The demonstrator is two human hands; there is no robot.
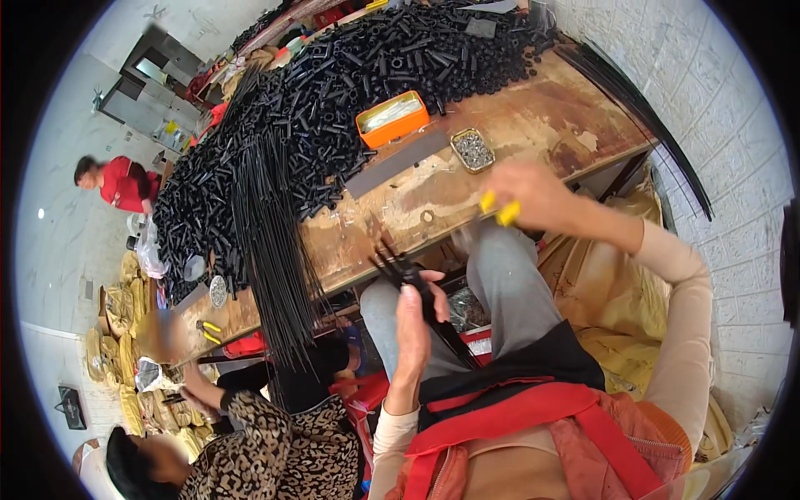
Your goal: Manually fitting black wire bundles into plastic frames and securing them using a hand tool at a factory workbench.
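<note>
Tubes [333,92] are heaped on the wall-side wooden table [550,125]. Rods [402,273] are gripped by the left hand [412,321], pliers [507,214] by the right [537,196].

Bright, diffuse light where I stand. Right hand [537,193] and yellow-handled tool [507,214] motion-blurred; white brick wall [708,108] bowed; corners black.

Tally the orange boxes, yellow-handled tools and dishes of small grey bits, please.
Orange boxes: 1
Yellow-handled tools: 2, one in the right hand, one on the table
Dishes of small grey bits: 2, one squarish, one round
Total: 5
</note>
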